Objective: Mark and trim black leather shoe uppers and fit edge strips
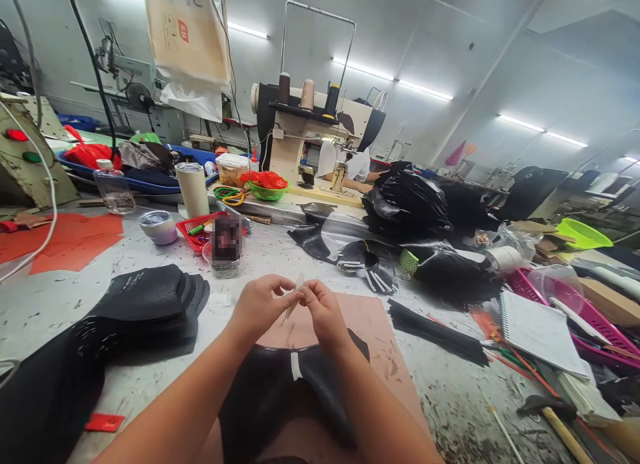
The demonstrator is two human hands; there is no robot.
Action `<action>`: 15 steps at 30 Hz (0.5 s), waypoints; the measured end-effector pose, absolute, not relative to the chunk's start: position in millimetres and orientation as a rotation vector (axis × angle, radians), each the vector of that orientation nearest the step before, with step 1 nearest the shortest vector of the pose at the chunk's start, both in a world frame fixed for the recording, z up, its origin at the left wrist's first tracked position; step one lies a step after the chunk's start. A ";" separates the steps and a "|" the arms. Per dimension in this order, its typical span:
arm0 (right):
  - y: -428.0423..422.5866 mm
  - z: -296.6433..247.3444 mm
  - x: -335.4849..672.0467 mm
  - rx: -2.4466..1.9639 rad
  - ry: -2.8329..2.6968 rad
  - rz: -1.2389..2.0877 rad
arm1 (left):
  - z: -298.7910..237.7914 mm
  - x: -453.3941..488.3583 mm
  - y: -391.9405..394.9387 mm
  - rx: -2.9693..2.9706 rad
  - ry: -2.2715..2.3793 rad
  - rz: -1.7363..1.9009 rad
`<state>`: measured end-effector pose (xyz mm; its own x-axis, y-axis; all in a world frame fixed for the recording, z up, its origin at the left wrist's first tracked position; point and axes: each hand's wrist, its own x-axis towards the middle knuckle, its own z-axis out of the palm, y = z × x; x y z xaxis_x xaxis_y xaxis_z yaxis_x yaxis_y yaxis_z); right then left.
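Note:
My left hand (260,304) and my right hand (320,307) meet above the pink board (373,317), fingertips pinched together. Between them is a thin, pale, see-through strip (295,303), one end poking up past the fingers. Below my wrists lies a black leather piece (280,371), curved along its top edge, with a short white strip (295,367) stuck near the middle of that edge. My forearms cover part of the leather. To the left is a stack of black leather pieces (145,297).
A sewing machine (285,144) with thread spools stands at the back, a person (325,161) behind it. Black strips (435,331), a notebook (540,331) and a hammer (565,431) lie at right. Cups, a red basket (193,227) and a large black pile (407,201) line the far side.

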<state>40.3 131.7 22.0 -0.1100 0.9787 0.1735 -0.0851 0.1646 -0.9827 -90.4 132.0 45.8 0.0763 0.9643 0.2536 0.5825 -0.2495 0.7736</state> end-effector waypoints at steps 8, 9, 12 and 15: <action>136.9 15.3 54.5 -1.205 -1.417 0.875 | 29.2 -118.5 138.8 1.473 1.558 1.165; 138.8 13.8 58.4 -1.234 -1.399 0.838 | 26.6 -122.3 139.7 1.418 1.577 1.167; 144.0 12.6 75.5 -1.260 -1.334 0.793 | 18.0 -135.4 143.7 1.312 1.631 1.147; 147.8 16.0 96.7 -1.261 -1.286 0.770 | 9.5 -149.7 147.7 1.228 1.676 1.097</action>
